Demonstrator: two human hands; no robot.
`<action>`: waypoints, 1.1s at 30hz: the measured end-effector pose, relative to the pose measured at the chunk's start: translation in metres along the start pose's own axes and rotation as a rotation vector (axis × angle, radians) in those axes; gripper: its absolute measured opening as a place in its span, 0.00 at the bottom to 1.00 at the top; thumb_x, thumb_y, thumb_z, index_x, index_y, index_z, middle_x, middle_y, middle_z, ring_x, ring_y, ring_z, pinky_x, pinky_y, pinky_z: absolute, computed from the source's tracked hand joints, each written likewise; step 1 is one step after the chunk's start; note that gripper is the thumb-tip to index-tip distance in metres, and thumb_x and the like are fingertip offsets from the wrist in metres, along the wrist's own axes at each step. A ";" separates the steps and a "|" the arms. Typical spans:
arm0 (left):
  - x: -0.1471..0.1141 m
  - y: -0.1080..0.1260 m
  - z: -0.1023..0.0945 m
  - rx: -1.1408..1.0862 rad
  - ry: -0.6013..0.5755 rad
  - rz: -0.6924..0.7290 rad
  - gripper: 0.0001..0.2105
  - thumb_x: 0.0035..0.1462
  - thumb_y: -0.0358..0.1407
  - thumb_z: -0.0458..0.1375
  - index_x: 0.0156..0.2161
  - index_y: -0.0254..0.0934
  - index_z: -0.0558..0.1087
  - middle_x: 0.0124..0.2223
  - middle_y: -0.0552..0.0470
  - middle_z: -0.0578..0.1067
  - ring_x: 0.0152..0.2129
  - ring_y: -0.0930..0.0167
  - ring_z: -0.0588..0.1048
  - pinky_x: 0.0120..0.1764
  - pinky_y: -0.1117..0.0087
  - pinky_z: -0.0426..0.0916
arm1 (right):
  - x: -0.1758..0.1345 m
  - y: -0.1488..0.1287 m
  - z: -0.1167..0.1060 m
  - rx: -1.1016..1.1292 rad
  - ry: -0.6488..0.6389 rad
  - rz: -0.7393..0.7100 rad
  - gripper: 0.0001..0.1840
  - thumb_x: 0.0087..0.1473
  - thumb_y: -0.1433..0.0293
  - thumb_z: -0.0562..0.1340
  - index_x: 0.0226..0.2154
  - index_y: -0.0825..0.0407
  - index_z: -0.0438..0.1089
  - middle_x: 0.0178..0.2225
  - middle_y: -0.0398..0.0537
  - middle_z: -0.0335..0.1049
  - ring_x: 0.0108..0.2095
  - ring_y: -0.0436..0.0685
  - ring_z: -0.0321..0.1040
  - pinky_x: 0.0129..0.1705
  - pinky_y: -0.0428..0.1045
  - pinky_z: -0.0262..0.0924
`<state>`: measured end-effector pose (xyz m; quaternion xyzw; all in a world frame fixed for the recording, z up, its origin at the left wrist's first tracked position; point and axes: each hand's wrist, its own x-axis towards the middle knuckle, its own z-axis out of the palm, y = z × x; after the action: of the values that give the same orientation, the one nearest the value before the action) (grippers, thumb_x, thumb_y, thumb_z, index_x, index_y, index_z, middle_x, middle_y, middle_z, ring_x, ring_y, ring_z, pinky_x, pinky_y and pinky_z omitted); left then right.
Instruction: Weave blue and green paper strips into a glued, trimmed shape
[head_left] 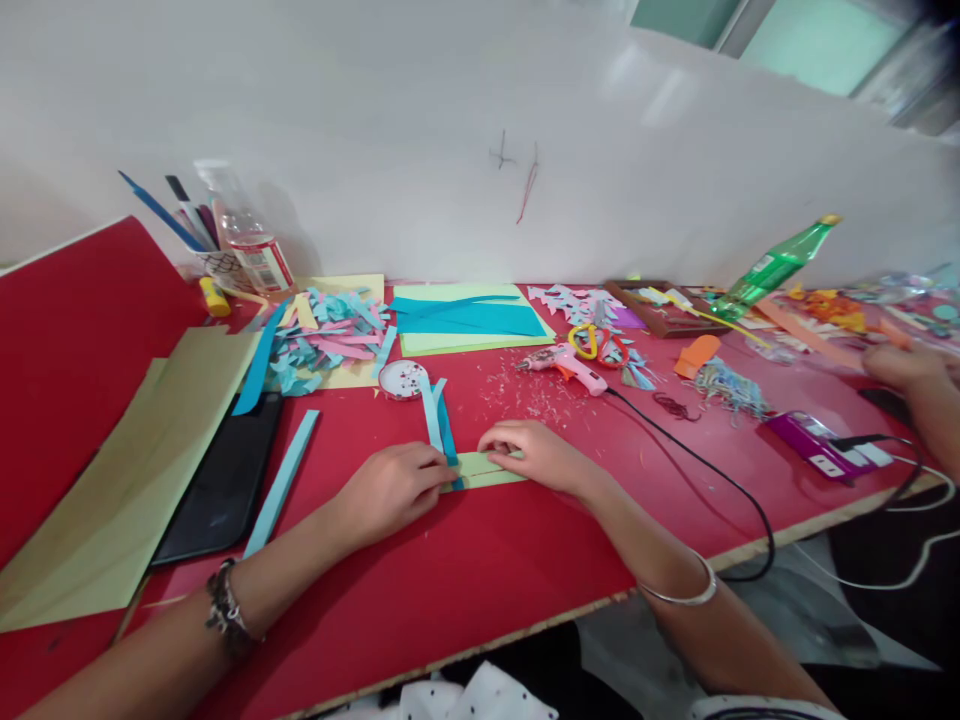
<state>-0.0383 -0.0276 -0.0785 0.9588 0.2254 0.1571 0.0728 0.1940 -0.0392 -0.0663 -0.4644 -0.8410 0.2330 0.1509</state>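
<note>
- The red worktop [525, 570] carries everything here; I work near the middle of its front edge.
- A long pale sheet [112, 480] lies toward the front left corner, partly over a black phone [217, 490].
- My left hand [396, 485] is at the green paper's left end, thumb and fingers drawn close together; I cannot tell whether they pinch the paper or only press it.
- My right hand [536, 455] lies over the right end, fingers loosely curled, tips on the paper; whether they grip it is hidden.
- A pink glue gun [568, 368] lies beyond my right hand, toward the back edge, touching neither hand.
- The green paper [480, 470] lies flat between my hands, its long axis roughly along the front edge.
- A dark blue strip [447, 425] crosses its left end and points toward the back edge; my left hand is the nearer to that crossing.
- A pale blue strip [430, 412] runs beside it, its far end by a small round lid [403, 380].
</note>
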 end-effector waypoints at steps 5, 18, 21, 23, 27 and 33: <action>-0.001 0.000 0.003 -0.003 0.004 0.015 0.13 0.55 0.28 0.47 0.40 0.38 0.71 0.36 0.49 0.74 0.32 0.70 0.72 0.35 0.71 0.67 | -0.003 0.000 -0.005 -0.020 -0.010 0.078 0.10 0.51 0.66 0.58 0.34 0.54 0.69 0.26 0.43 0.67 0.27 0.49 0.62 0.30 0.44 0.53; 0.000 0.002 0.003 0.004 0.012 0.018 0.12 0.54 0.27 0.48 0.40 0.37 0.71 0.37 0.50 0.74 0.32 0.71 0.72 0.36 0.71 0.66 | -0.009 -0.012 -0.014 -0.138 -0.117 -0.074 0.15 0.52 0.69 0.58 0.44 0.53 0.66 0.39 0.50 0.65 0.39 0.54 0.63 0.41 0.48 0.56; 0.000 0.002 0.003 -0.002 0.025 0.014 0.11 0.53 0.27 0.48 0.39 0.37 0.71 0.36 0.50 0.74 0.31 0.70 0.72 0.35 0.71 0.67 | -0.008 -0.012 -0.010 -0.131 -0.083 -0.082 0.13 0.51 0.71 0.59 0.41 0.54 0.68 0.40 0.51 0.64 0.40 0.54 0.62 0.43 0.48 0.56; 0.000 0.003 0.003 -0.008 0.023 0.012 0.11 0.53 0.26 0.48 0.38 0.37 0.71 0.36 0.50 0.74 0.30 0.70 0.72 0.35 0.71 0.67 | -0.008 -0.011 -0.008 -0.120 -0.079 -0.080 0.12 0.51 0.71 0.59 0.40 0.54 0.68 0.39 0.50 0.64 0.40 0.53 0.62 0.43 0.48 0.56; -0.002 0.003 0.005 -0.036 0.010 -0.006 0.11 0.54 0.27 0.48 0.39 0.37 0.71 0.36 0.50 0.74 0.31 0.70 0.72 0.35 0.71 0.67 | -0.007 -0.010 -0.005 -0.085 -0.092 -0.073 0.11 0.53 0.72 0.56 0.40 0.54 0.68 0.38 0.49 0.65 0.38 0.52 0.63 0.42 0.47 0.57; -0.001 0.003 0.007 -0.066 0.026 -0.020 0.11 0.53 0.26 0.49 0.38 0.37 0.71 0.35 0.50 0.73 0.32 0.70 0.72 0.36 0.69 0.66 | -0.008 -0.015 -0.004 -0.046 -0.099 -0.022 0.14 0.52 0.69 0.58 0.42 0.55 0.67 0.38 0.50 0.65 0.38 0.53 0.63 0.42 0.47 0.57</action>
<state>-0.0361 -0.0310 -0.0845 0.9514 0.2305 0.1762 0.1029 0.1899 -0.0521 -0.0557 -0.4463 -0.8576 0.2348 0.1009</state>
